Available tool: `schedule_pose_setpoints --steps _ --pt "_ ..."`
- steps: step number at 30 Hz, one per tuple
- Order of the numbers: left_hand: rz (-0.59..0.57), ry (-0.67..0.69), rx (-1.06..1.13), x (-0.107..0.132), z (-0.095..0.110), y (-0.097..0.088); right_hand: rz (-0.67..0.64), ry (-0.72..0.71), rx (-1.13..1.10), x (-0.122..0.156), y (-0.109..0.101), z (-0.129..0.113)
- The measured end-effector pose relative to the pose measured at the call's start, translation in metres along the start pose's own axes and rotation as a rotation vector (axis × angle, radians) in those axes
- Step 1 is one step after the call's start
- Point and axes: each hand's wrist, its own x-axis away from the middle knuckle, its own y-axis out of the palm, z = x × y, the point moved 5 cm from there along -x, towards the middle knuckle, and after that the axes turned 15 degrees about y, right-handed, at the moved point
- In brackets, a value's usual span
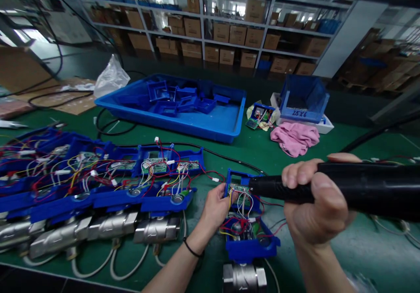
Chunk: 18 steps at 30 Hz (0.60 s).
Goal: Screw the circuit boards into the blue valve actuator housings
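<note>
My right hand (316, 199) is wrapped round a thick black electric screwdriver (367, 186), held almost level and pointing left. Its narrow tip meets the right edge of a green circuit board (241, 189) inside a blue plastic housing (246, 177). Closed on the housing's left side is my left hand (215, 207), its fingertips partly hidden behind the frame. Red, white and yellow wires run from the board down to a blue lower housing (251, 248). Below that lower part sits a metal valve body (244, 279), cut off by the bottom edge of the view.
Several similar wired blue housings (167, 201) with metal valves (157, 229) line the left side. Behind stands a blue tray (210, 129) holding loose blue frames. A pink cloth (295, 137) lies before a blue bin (303, 98). A black cable (223, 155) crosses the green table.
</note>
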Motion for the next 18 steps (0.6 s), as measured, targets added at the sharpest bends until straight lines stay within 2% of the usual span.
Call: schedule_pose_setpoints --steps 9,18 --pt "0.020 0.023 0.023 -0.002 0.003 0.001 -0.061 0.074 0.022 0.009 0.009 0.012" --pt "0.044 0.032 0.007 -0.002 0.001 0.002 -0.107 0.041 0.080 0.018 0.015 0.020"
